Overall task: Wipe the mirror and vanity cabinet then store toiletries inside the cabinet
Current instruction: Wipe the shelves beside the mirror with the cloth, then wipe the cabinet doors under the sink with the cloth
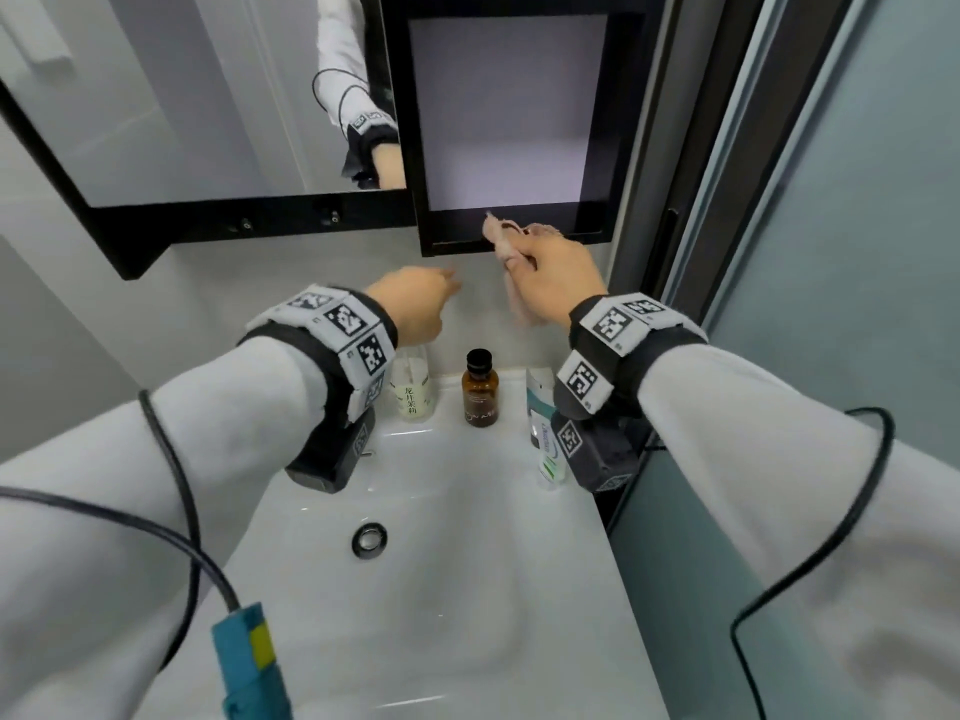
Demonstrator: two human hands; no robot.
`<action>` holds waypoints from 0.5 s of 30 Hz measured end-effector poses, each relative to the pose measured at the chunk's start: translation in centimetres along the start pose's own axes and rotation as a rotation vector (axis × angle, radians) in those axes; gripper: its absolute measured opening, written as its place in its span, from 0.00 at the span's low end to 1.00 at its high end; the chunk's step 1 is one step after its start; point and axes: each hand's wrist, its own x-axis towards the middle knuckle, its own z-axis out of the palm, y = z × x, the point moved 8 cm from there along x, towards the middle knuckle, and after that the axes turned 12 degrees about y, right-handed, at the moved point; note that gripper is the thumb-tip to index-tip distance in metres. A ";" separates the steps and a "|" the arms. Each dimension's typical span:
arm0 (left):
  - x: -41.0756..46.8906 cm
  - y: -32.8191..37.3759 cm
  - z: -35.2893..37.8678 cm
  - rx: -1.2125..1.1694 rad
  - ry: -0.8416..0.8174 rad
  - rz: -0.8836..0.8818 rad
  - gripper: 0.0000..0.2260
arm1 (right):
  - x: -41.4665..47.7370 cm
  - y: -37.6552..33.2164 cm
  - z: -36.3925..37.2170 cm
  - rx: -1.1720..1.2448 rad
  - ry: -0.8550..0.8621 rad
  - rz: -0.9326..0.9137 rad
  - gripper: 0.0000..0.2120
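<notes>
Two hands are up at the open vanity cabinet (519, 241) — the right hand (558, 275) is clenched around a pink cloth (511, 239), pressing it to the lower front edge of the black frame. The left hand (413, 301) hangs beside it, fingers loosely curled, grasping nothing. The mirror door (156, 122) is swung out to the left.

Step in hand looks like wiping the cabinet's bottom shelf and lip. To do it well: keep the cloth bunched flat under the fingers, run along the whole lip corner to corner, then into the shelf behind it — the inside looks bare.

Three toiletries wait on the sink (441, 589) ledge below: a pale bottle (413, 392), an amber bottle (480, 389) and a tube (545, 444), partly hidden behind the right wrist. A dangling cloth end could knock them.
</notes>
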 end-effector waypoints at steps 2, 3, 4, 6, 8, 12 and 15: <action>-1.8 -0.5 1.0 -0.004 -0.001 0.021 0.31 | -1.5 0.6 -0.2 0.040 0.032 0.065 0.18; -2.7 -0.9 1.4 -0.013 0.002 0.022 0.32 | -2.3 0.8 -0.3 0.062 0.034 0.110 0.18; -3.6 -1.2 1.6 -0.018 0.004 0.023 0.31 | -3.1 1.1 -0.2 0.081 0.029 0.161 0.18; -5.3 -1.7 1.8 -0.024 0.007 0.032 0.28 | -4.9 1.0 -0.1 0.087 0.017 0.230 0.18; -7.1 -2.2 1.9 -0.044 0.003 0.037 0.27 | -6.8 0.2 -0.2 0.083 0.013 0.260 0.19; -11.5 -2.6 2.3 -0.080 0.019 0.053 0.27 | -11.8 -2.5 -0.6 0.106 0.015 0.303 0.20; -15.5 -2.7 2.0 -0.123 0.069 0.078 0.29 | -15.5 -4.3 -1.7 0.123 0.040 0.332 0.19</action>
